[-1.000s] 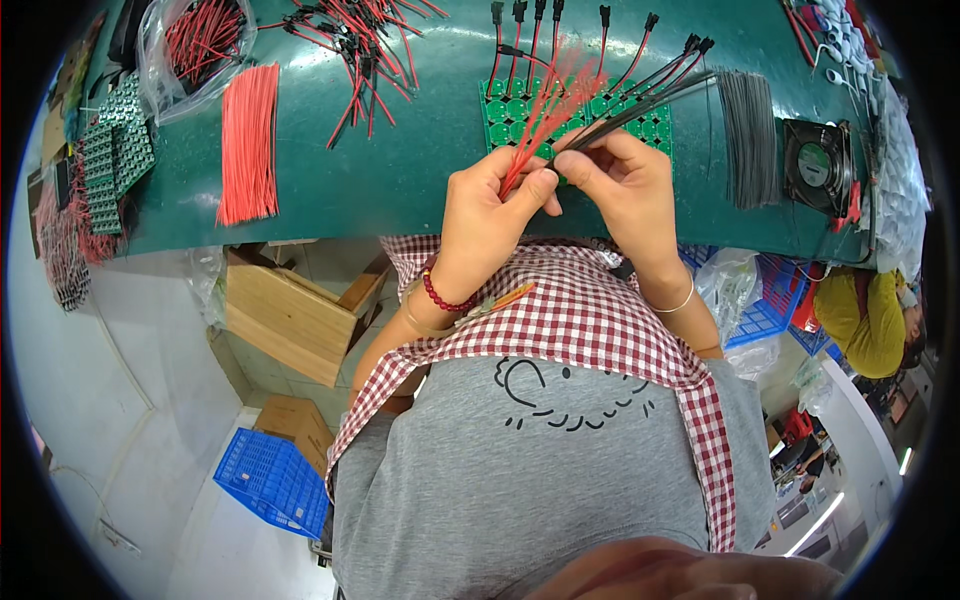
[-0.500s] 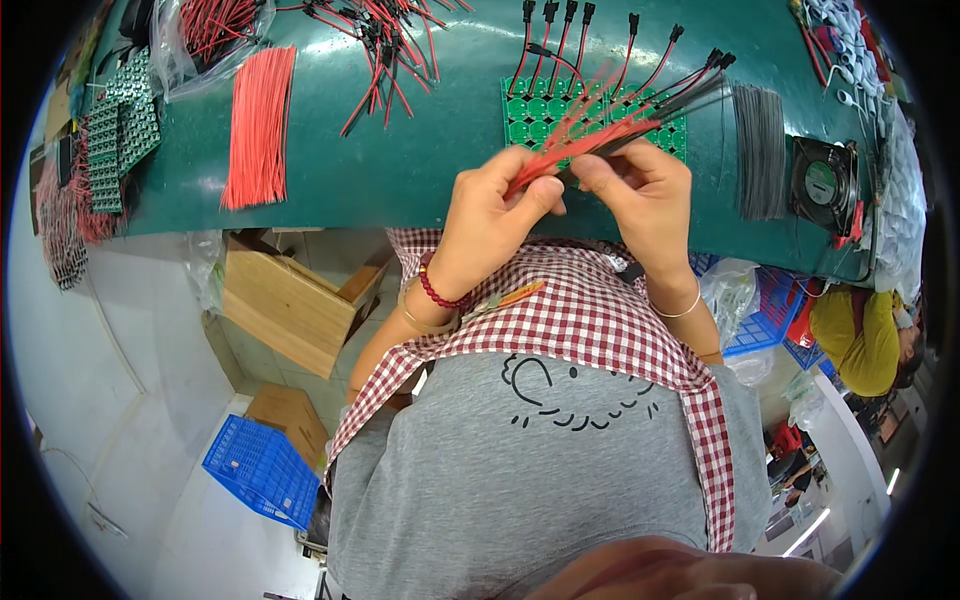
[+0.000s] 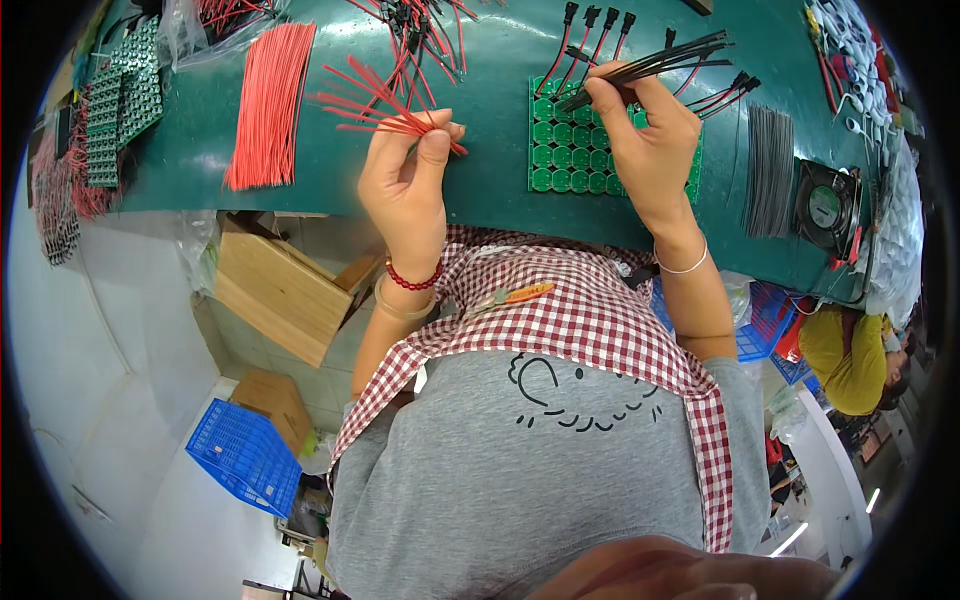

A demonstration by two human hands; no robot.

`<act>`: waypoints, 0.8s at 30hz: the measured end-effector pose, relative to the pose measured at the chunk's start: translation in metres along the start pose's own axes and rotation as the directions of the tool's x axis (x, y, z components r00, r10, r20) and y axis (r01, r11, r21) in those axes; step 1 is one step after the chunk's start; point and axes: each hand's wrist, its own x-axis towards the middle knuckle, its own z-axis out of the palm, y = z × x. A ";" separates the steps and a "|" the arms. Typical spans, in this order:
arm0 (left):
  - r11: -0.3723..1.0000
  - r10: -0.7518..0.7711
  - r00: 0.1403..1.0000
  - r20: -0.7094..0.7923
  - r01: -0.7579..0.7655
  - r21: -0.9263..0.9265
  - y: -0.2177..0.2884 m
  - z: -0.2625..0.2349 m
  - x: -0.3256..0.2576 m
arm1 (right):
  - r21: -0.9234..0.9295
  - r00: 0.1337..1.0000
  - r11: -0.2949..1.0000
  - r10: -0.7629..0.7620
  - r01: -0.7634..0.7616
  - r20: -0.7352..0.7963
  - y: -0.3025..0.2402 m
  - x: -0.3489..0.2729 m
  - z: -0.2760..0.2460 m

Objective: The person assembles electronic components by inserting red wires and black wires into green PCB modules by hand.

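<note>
My left hand (image 3: 405, 180) pinches a fanned bunch of red wires (image 3: 372, 112) above the green work table (image 3: 490, 130). To its right, my right hand (image 3: 655, 155) is closed round a bundle of black wires (image 3: 672, 62), whose ends point up and to the right. Under that hand lies a green circuit board panel (image 3: 560, 155) with rows of round pads; the hand hides part of it. Red-and-black leads with black connectors (image 3: 598, 42) stick out from the panel's far side.
A sheaf of red wires (image 3: 268, 115) lies at left, and a sheaf of black wires (image 3: 769, 175) at right beside a black fan (image 3: 827, 205). Connector leads (image 3: 420, 45) are heaped at the back. Green boards (image 3: 135, 100) sit far left. A blue basket (image 3: 243, 457) stands below.
My hands have moved apart. The mixed red and black bunch is now split: red wires in my left hand, black in my right. The view has shifted slightly.
</note>
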 end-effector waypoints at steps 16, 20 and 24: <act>0.999 0.018 0.995 -0.094 -0.013 0.053 0.006 0.006 0.002 | -0.131 0.989 0.980 -0.150 0.149 -0.001 0.001 0.007 0.008; 0.995 0.021 1.000 -0.016 -0.020 0.097 0.007 0.005 0.005 | -0.148 0.987 0.976 -0.158 0.158 0.011 0.000 0.008 0.008; 0.997 0.041 0.999 0.006 -0.042 0.062 0.007 0.019 0.013 | -0.159 0.986 0.973 -0.167 0.165 0.001 0.002 0.010 0.008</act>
